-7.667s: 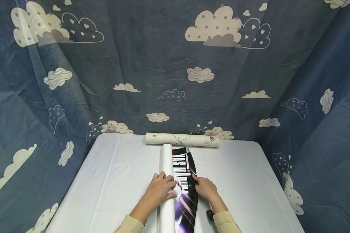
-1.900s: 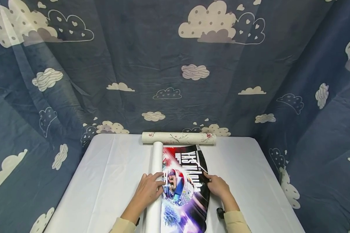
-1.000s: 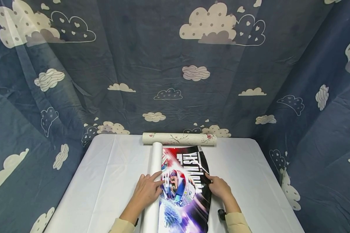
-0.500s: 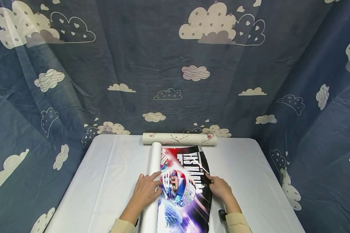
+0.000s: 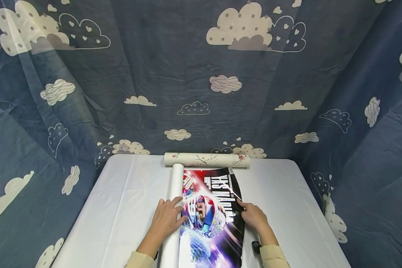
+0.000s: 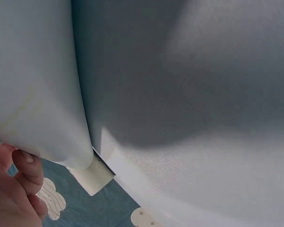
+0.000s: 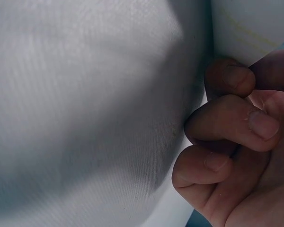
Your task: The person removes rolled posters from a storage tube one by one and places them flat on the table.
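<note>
A partly unrolled glossy poster (image 5: 217, 238) with a racing helmet print lies on the table in the head view; its left side is still a white roll (image 5: 173, 216). My left hand (image 5: 165, 217) holds this roll, fingers bent over its top and their tips at the printed side. In the left wrist view, some curled fingers of the left hand (image 6: 19, 189) show beside the white roll (image 6: 33, 85). With thumb and fingers, my right hand (image 5: 252, 216) pinches the poster's right edge. Its curled fingers appear close up in the right wrist view, by the poster's white back (image 7: 251, 28).
A second roll (image 5: 206, 160), cream with red blossoms and twigs, lies crosswise at the table's back edge, just beyond the poster's far end. The table (image 5: 288, 208) wears a white cover. Dark blue cloth (image 5: 174, 67) with clouds surrounds it. A black device (image 5: 256, 246) sits at the right wrist.
The left hand has moved leftward with the white roll, uncovering more of the print, including the whole helmet. My right hand keeps its pinch on the edge and sits slightly further right.
</note>
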Demonstrator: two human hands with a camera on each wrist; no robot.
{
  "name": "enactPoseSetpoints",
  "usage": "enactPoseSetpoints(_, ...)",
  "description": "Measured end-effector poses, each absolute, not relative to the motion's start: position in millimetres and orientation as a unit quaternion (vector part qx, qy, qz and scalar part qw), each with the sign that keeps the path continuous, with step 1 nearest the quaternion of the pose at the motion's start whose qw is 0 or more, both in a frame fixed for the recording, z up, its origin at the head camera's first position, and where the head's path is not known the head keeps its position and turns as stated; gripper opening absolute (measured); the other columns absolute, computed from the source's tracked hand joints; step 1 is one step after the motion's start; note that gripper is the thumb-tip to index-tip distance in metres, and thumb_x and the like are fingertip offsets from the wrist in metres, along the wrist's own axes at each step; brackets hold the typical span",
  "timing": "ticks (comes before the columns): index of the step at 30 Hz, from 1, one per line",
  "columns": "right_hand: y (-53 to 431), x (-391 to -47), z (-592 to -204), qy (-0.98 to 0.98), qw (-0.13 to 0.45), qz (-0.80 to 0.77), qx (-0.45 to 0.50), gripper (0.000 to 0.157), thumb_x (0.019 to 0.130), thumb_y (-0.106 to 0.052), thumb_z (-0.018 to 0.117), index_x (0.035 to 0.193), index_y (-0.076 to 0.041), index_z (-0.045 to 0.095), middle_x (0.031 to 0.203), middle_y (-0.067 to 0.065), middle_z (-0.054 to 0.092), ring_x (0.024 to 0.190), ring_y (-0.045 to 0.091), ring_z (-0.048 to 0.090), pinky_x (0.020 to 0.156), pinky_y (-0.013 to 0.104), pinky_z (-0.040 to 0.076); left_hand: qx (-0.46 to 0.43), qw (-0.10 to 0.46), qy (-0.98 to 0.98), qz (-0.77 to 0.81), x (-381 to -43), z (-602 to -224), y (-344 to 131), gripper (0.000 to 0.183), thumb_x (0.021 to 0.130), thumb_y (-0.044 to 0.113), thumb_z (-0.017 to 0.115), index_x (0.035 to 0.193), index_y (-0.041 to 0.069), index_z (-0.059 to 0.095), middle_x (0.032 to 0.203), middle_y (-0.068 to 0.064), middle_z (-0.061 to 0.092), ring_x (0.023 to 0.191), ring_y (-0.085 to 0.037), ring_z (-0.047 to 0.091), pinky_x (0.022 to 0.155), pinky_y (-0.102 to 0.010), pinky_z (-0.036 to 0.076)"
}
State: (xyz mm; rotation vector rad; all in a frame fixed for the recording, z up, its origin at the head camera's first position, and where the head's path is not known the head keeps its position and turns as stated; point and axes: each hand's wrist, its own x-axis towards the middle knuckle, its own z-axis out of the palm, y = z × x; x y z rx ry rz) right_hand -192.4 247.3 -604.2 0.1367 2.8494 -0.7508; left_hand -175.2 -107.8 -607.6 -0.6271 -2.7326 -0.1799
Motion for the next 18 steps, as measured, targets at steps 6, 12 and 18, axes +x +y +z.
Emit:
enactPoseSetpoints(6,247.0,-191.5,-602.6,0.962,0.098,-0.252,0.048,0.064,0.086,-0.006,0.056,0.148,-0.017,0.063,0.134,0.032,0.069,0.086,0.031,0.058,0.064,0.039,0.039,-0.227,0.181,-0.955,-0.067,-176.0,-608.8,-110.7,0.015,0.082,0.033,0.083,0.095,0.026,0.084,0.136,0.000,0.073,0.073,-0.018,0.058,0.074,-0.034,0.031)
enactPoseSetpoints(12,249.5,-190.3,-603.9,0.960,0.102,-0.254,0.050,0.063,0.088,-0.006,0.055,0.149,-0.018,0.062,0.137,0.034,0.066,0.090,0.033,0.061,0.064,0.039,0.039,-0.221,0.191,-0.954,-0.061,-173.5,-608.3,-114.7,0.019,0.081,0.023,0.076,0.098,0.024,0.085,0.135,-0.001,0.074,0.068,-0.018,0.051,0.073,-0.033,0.029)
enactPoseSetpoints(18,252.7,-191.7,-603.3,0.961,0.098,-0.253,0.048,0.064,0.087,-0.006,0.055,0.149,-0.018,0.062,0.139,0.035,0.064,0.093,0.034,0.064,0.064,0.040,0.040,-0.211,0.191,-0.956,-0.071,-173.2,-607.9,-116.1,0.022,0.085,0.038,0.083,0.101,0.024,0.084,0.135,-0.001,0.072,0.076,-0.020,0.060,0.073,-0.034,0.031)
